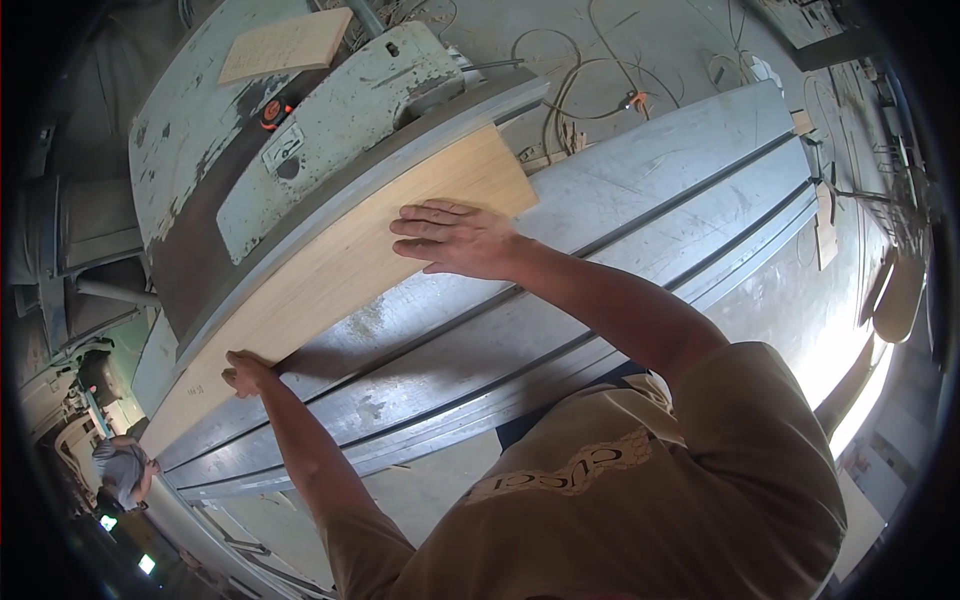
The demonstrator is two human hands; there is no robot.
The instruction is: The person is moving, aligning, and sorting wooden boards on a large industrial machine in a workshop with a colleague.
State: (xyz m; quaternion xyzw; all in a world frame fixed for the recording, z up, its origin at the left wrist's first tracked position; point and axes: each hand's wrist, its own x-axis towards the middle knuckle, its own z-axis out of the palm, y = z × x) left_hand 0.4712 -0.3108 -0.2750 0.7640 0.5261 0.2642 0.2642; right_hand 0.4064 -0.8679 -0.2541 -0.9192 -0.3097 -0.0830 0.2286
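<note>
A long, pale wooden board (340,255) lies flat on the grey metal machine table, its far side along the metal fence (400,150). My right hand (455,238) rests palm down on the board toward its right end, fingers stretched out. Further left, my left hand (248,372) grips the board's near edge with curled fingers; part of its grip is hidden. Small handwritten marks show on the board just left of that hand.
Long dark slots run along the metal table (640,230). Behind the fence, an orange and black tape measure (275,113) and a wood offcut (285,45) lie on the worn green machine. Cables (575,85) loop across the floor. Another person (122,470) stands at far left.
</note>
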